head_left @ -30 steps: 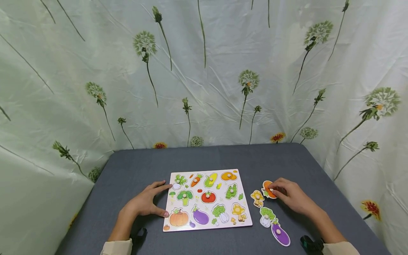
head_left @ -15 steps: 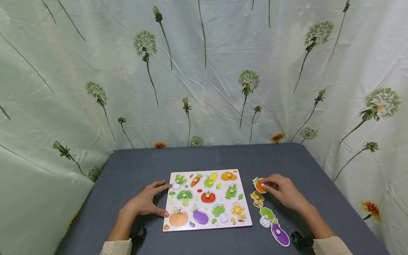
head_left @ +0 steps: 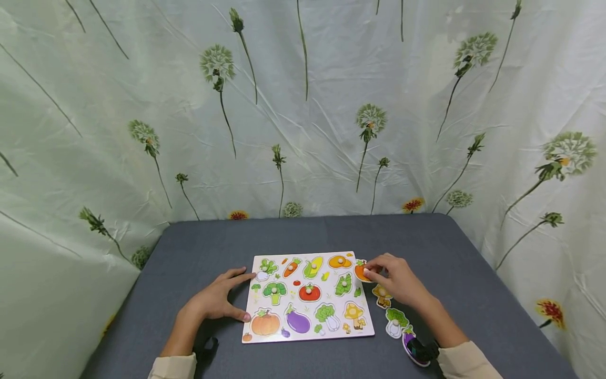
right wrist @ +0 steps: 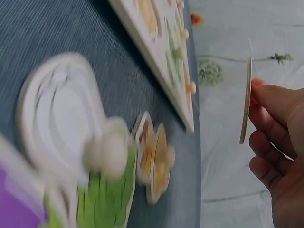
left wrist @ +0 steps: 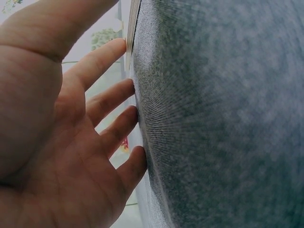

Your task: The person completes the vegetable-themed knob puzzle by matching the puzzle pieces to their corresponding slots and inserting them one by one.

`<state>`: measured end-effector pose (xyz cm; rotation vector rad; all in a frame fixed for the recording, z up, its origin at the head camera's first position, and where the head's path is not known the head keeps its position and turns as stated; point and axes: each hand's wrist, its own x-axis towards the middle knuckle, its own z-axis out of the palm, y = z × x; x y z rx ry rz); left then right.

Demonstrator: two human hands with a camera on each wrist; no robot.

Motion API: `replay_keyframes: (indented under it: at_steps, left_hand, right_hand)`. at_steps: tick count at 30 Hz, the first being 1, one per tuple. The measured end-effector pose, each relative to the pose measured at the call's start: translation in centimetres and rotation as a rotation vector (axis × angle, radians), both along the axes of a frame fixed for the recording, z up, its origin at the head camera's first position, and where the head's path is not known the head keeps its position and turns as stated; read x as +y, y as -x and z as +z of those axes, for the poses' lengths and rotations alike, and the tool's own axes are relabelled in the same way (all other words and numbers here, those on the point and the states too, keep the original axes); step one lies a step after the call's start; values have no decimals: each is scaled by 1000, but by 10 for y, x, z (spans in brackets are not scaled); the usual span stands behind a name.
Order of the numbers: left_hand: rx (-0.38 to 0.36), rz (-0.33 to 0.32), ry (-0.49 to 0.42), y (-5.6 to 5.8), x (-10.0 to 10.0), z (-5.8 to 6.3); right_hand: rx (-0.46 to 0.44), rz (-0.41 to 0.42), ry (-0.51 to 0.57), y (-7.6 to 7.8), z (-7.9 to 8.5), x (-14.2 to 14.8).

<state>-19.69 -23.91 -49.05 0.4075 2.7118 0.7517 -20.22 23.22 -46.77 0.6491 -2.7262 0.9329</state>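
Observation:
The puzzle board (head_left: 270,257) with printed vegetables lies flat on the table. At its left edge rests my left hand (head_left: 215,300), fingers spread, with thumb and index fingertip against the board. My right hand (head_left: 397,279) pinches the pumpkin puzzle piece (head_left: 361,269) by its knob, over the board's upper right edge. In the right wrist view this piece (right wrist: 246,99) shows edge-on, raised and tilted. Below that hand lie the mushroom piece (head_left: 381,295), the bok choy piece (head_left: 395,322) and the eggplant piece (head_left: 407,338), the last partly covered by the wrist camera.
Knobbed pieces such as the tomato (head_left: 310,293), broccoli (head_left: 274,293) and corn (head_left: 313,268) sit in the board. Printed pumpkin (head_left: 265,325) and eggplant (head_left: 298,320) shapes without knobs show along its lower row. A flowered curtain (head_left: 312,131) hangs behind the dark table (head_left: 213,239).
My right hand has moved left with the pumpkin piece, from beside the mushroom piece to the board's right edge, and the piece has turned. The left hand stays in place.

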Motion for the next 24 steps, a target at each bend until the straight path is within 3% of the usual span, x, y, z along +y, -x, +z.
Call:
replay_keyframes:
  at_steps: [9, 24]
  left_hand:
    - [-7, 7, -2, -1, 2, 3]
    - [-14, -1, -7, -1, 1, 4]
  right_hand:
    - [3, 104, 38, 1, 1, -36]
    - [-33, 179, 49, -3, 8, -79]
